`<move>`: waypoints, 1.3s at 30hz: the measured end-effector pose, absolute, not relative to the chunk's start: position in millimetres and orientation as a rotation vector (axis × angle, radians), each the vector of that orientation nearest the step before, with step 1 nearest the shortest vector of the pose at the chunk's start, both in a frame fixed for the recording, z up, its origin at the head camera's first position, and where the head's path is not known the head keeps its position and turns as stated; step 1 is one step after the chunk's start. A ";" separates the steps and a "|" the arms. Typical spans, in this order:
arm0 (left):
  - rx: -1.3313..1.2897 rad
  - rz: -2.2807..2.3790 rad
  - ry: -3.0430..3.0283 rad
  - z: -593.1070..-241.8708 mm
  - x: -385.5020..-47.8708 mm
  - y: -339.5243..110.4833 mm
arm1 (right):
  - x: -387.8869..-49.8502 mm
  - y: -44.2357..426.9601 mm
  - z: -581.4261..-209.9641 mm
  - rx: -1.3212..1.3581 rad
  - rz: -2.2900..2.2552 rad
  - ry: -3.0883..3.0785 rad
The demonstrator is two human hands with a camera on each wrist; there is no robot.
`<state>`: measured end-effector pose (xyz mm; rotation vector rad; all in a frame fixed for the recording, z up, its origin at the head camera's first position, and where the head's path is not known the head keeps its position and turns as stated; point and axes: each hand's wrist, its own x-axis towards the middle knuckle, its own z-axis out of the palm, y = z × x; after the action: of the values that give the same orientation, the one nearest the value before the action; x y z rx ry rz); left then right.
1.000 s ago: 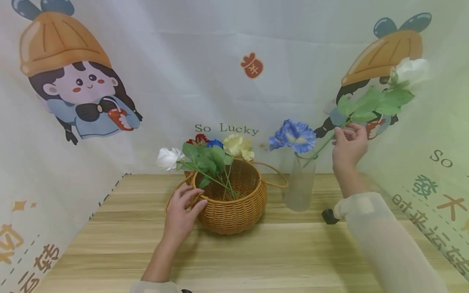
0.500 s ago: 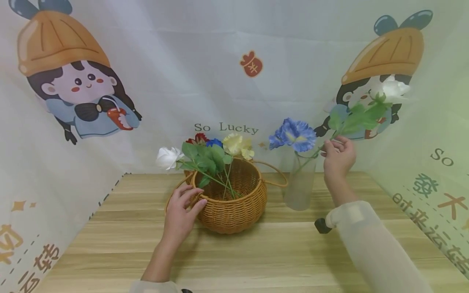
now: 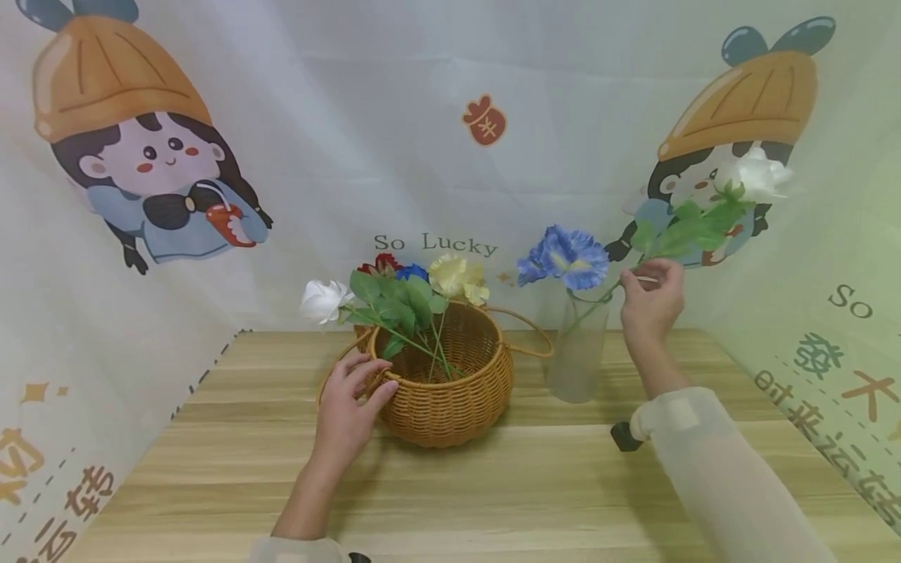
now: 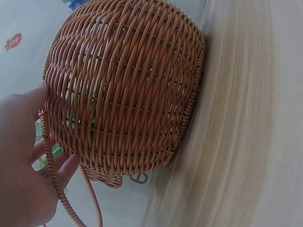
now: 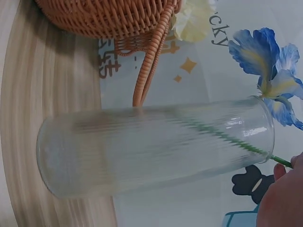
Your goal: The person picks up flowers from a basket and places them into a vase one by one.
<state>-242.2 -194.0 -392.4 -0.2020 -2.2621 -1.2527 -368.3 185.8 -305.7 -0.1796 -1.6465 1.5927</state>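
Observation:
My right hand (image 3: 653, 301) pinches the green stem of a white rose (image 3: 756, 176), which leans up to the right. The stem's lower part slants inside the ribbed clear vase (image 3: 577, 360), plainly seen through the glass vase (image 5: 156, 146) in the right wrist view. A blue iris (image 3: 570, 258) stands at the vase's mouth. My left hand (image 3: 348, 399) holds the near left rim of a round wicker basket (image 3: 446, 414), thumb outside. In the left wrist view, the hand (image 4: 23, 156) is beside the basket's handle (image 4: 52, 165). Some fingers are partly hidden.
Inside the basket lean another white rose (image 3: 325, 303), a yellow flower (image 3: 456, 277), a blue flower (image 3: 413, 274) and a red one (image 3: 382, 266). Its side handle (image 3: 528, 332) reaches toward the vase. Printed cloth (image 3: 338, 117) walls the wooden table (image 3: 450, 500) at back and sides.
My right hand has come down and left with the white rose, its stem sliding lower into the vase. Over the last half second it barely moves. My left hand stays at the basket.

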 end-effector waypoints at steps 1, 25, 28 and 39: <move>-0.202 -1.253 -2.262 -392.1 -242.4 -194.3 | -367.3 186.2 -304.9 -0.168 1.582 -1.658; -0.223 -1.270 -2.269 -393.1 -242.1 -194.9 | -367.1 184.7 -322.5 -0.095 1.414 -1.832; -0.221 -1.276 -2.268 -392.9 -241.9 -194.7 | -368.0 184.1 -324.0 -0.089 1.418 -1.846; -0.217 -1.284 -2.265 -393.0 -241.6 -194.3 | -369.2 183.5 -328.8 -0.084 1.406 -1.851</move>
<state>-241.6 -194.3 -393.0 -0.2171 -2.2652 -1.2842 -369.2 183.5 -328.8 -0.0845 -1.8513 1.4061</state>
